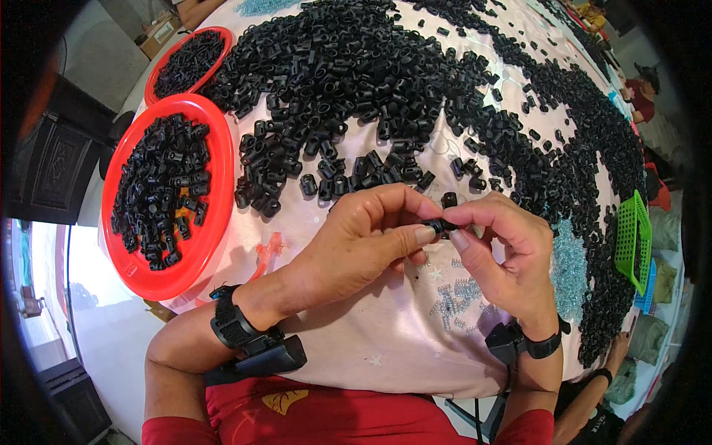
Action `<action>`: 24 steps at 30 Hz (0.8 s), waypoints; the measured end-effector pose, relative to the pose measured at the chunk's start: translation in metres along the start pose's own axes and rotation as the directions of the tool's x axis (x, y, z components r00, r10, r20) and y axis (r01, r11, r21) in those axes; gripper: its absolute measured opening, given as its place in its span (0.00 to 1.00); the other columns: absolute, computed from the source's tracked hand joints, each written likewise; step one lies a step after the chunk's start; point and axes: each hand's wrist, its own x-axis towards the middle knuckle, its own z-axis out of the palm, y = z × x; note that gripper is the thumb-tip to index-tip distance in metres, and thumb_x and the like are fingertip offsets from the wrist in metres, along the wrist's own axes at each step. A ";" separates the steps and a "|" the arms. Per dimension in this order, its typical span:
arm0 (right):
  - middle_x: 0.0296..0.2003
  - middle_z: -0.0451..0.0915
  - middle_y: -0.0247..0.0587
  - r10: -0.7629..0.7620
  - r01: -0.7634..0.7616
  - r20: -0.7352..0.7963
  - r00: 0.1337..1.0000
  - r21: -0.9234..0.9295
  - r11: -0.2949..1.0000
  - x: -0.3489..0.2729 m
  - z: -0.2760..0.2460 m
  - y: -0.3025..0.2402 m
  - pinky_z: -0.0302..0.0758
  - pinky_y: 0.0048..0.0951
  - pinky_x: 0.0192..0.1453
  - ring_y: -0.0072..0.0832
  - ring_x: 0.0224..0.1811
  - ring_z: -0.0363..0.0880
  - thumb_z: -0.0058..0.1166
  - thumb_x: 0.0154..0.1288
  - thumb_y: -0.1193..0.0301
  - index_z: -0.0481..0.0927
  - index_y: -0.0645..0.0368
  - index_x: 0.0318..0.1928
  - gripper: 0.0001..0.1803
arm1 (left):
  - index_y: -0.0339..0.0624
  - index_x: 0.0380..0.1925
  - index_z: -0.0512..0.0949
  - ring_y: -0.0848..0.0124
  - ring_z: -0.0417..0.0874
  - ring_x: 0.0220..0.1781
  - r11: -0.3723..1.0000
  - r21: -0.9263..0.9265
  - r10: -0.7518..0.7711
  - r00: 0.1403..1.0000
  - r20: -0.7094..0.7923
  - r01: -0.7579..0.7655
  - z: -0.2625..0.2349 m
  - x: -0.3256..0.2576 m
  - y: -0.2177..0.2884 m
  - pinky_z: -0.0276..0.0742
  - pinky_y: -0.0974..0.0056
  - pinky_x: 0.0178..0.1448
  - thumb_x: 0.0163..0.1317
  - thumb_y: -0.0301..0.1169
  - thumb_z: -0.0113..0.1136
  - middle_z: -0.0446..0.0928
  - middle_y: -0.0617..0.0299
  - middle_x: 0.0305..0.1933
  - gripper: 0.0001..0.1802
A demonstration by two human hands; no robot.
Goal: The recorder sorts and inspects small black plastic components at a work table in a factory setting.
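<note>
Above the pale tablecloth, my two hands meet at the middle. My left hand [367, 231] pinches a small black plastic cord-lock piece [439, 227] between thumb and forefinger. From the other side, my right hand [508, 248] is closed on the same piece with thumb and fingertip. The fingers cover much of it, so any spring inside cannot be made out. Just beyond the fingertips sits another black cord-lock piece [449, 199]. Several loose metal springs [456, 300] lie on the cloth below my right hand.
A big heap of black cord-lock pieces [334, 70] spreads over the far table. At left stand a red plate [141, 276] of assembled-looking pieces and another red plate [225, 35] of small black parts. Right are a spring pile [569, 274], green basket [642, 248] and a co-worker's arm [604, 374].
</note>
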 end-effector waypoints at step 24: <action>0.30 0.85 0.43 -0.164 0.158 -0.031 0.986 -0.158 0.975 0.000 0.005 -0.004 0.78 0.30 0.33 0.35 0.28 0.83 0.67 0.50 0.85 0.86 0.63 0.36 0.11 | 0.36 0.48 0.82 0.85 0.78 0.38 0.995 0.075 0.067 0.997 -0.044 -0.064 0.009 -0.008 -0.003 0.76 0.75 0.40 0.72 0.24 0.63 0.82 0.68 0.40 0.08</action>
